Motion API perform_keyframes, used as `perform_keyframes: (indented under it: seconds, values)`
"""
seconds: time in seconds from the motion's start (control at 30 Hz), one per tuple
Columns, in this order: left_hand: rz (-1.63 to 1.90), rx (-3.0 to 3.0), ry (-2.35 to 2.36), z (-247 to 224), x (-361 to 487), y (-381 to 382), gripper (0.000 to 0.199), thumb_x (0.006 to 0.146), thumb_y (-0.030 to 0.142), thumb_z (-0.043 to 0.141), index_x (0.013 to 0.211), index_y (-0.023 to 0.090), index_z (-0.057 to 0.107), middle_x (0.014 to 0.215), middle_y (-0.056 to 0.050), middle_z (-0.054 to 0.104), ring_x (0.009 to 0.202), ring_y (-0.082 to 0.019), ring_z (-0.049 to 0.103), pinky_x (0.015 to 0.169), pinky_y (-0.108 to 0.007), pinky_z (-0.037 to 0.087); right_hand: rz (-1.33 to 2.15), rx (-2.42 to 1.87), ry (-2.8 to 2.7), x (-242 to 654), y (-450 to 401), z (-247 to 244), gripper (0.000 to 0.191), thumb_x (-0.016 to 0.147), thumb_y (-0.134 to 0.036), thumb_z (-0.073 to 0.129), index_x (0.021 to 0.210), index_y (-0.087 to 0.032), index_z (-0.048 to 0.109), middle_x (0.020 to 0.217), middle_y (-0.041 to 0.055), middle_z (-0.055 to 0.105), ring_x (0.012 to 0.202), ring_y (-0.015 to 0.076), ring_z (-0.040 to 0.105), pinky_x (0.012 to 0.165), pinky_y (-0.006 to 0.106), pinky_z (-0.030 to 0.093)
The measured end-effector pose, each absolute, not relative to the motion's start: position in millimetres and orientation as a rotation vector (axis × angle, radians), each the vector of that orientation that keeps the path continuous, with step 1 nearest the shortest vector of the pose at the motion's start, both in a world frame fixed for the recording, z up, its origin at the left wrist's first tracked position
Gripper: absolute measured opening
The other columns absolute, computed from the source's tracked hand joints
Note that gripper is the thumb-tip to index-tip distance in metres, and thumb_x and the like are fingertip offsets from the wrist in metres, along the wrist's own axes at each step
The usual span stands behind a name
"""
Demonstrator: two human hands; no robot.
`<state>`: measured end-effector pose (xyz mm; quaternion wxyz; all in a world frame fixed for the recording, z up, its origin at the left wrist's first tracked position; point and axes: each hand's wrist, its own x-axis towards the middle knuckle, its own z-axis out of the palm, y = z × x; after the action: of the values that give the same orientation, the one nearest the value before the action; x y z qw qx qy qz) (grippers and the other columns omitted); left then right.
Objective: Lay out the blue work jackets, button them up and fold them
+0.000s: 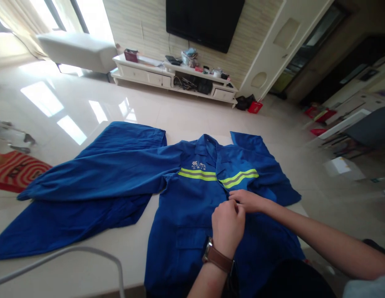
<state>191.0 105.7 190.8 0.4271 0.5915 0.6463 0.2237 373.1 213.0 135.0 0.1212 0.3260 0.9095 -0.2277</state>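
A blue work jacket [192,207] lies front up on a pale table [130,248], with a yellow-and-grey reflective stripe across its chest and a white logo. Its collar points away from me and one sleeve stretches to the left. My left hand [228,221], a brown-strapped watch on its wrist, is closed at the jacket's front opening below the stripe. Just beyond it, my right hand [246,200] pinches the same front edge. The fingertips meet there, and the small part between them is hidden. More blue cloth [83,221] lies under the left-hand sleeve.
A grey cable [87,249] arcs over the table's near left corner. Left of the table is a red patterned bag [18,170]. Beyond the glossy floor stand a white TV cabinet [143,75] and a pale bench [80,51]. A dark chair [371,128] is at the right.
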Motion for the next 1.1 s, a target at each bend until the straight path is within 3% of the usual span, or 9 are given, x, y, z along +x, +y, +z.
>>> perform_keyframes:
  seconds: [0.13, 0.23, 0.3, 0.4, 0.53, 0.9, 1.1]
  values:
    - [0.544, 1.495, 1.582, 192.1, 194.3, 102.7, 0.028, 0.096, 0.030, 0.047, 0.082, 0.022, 0.070, 0.089, -0.007, 0.076, 0.081, -0.021, 0.068, 0.066, -0.028, 0.035, -0.347, 1.630, 2.728, 448.1, 215.0, 151.3, 0.043, 0.105, -0.044, 0.034, 0.089, -0.020, 0.067, 0.095, 0.0102, 0.067, 0.089, 0.0219, 0.063, 0.085, 0.033, 0.051]
    - [0.528, 1.513, 1.559, 192.8, 196.6, 101.4, 0.027, 0.096, 0.030, 0.047, 0.084, 0.022, 0.070, 0.090, -0.007, 0.076, 0.082, -0.022, 0.069, 0.066, -0.028, 0.036, -0.192, 2.036, 2.640, 516.7, 192.7, 128.0, 0.046, 0.104, -0.049, 0.032, 0.122, -0.023, 0.066, 0.123, 0.0131, 0.068, 0.114, 0.0283, 0.065, 0.101, 0.042, 0.052]
    - [0.513, 1.536, 1.530, 193.4, 198.9, 99.9, 0.026, 0.096, 0.030, 0.048, 0.085, 0.022, 0.070, 0.092, -0.007, 0.076, 0.084, -0.022, 0.069, 0.067, -0.029, 0.038, -0.160, 2.070, 2.572, 552.5, 163.3, 97.6, 0.052, 0.103, -0.049, 0.032, 0.142, -0.025, 0.056, 0.142, 0.0120, 0.060, 0.132, 0.0299, 0.057, 0.112, 0.048, 0.047]
    - [0.502, 1.572, 1.499, 193.3, 204.7, 95.7, 0.026, 0.097, 0.031, 0.047, 0.086, 0.022, 0.070, 0.093, -0.007, 0.076, 0.087, -0.022, 0.070, 0.069, -0.029, 0.040, -0.178, 1.879, 2.519, 578.0, 117.4, 51.7, 0.055, 0.102, -0.049, 0.036, 0.154, -0.034, 0.043, 0.159, 0.0068, 0.045, 0.148, 0.0294, 0.040, 0.116, 0.052, 0.043]
    - [0.489, 1.603, 1.491, 189.0, 215.1, 87.5, 0.023, 0.095, 0.030, 0.048, 0.087, 0.023, 0.069, 0.093, -0.006, 0.075, 0.086, -0.022, 0.069, 0.070, -0.029, 0.041, -0.031, 1.847, 2.477, 577.7, 93.3, 21.6, 0.058, 0.102, -0.045, 0.037, 0.159, -0.036, 0.034, 0.165, 0.0067, 0.035, 0.154, 0.0313, 0.029, 0.113, 0.057, 0.042]
    - [0.307, 1.807, 1.434, 180.8, 228.6, 79.0, 0.023, 0.097, 0.030, 0.048, 0.098, 0.020, 0.068, 0.098, -0.009, 0.073, 0.089, -0.024, 0.070, 0.076, -0.032, 0.046, 0.028, 1.798, 2.462, 575.8, 99.2, 24.0, 0.059, 0.102, -0.041, 0.038, 0.160, -0.031, 0.035, 0.166, 0.0078, 0.032, 0.154, 0.0304, 0.027, 0.112, 0.055, 0.041]
    - [0.210, 1.970, 1.353, 182.8, 234.7, 68.5, 0.023, 0.095, 0.020, 0.049, 0.108, 0.019, 0.068, 0.113, -0.010, 0.067, 0.102, -0.026, 0.067, 0.087, -0.038, 0.047, 0.021, 1.799, 2.462, 573.6, 99.4, 26.6, 0.058, 0.103, -0.041, 0.036, 0.160, -0.030, 0.034, 0.166, 0.0077, 0.032, 0.153, 0.0299, 0.027, 0.112, 0.054, 0.040]
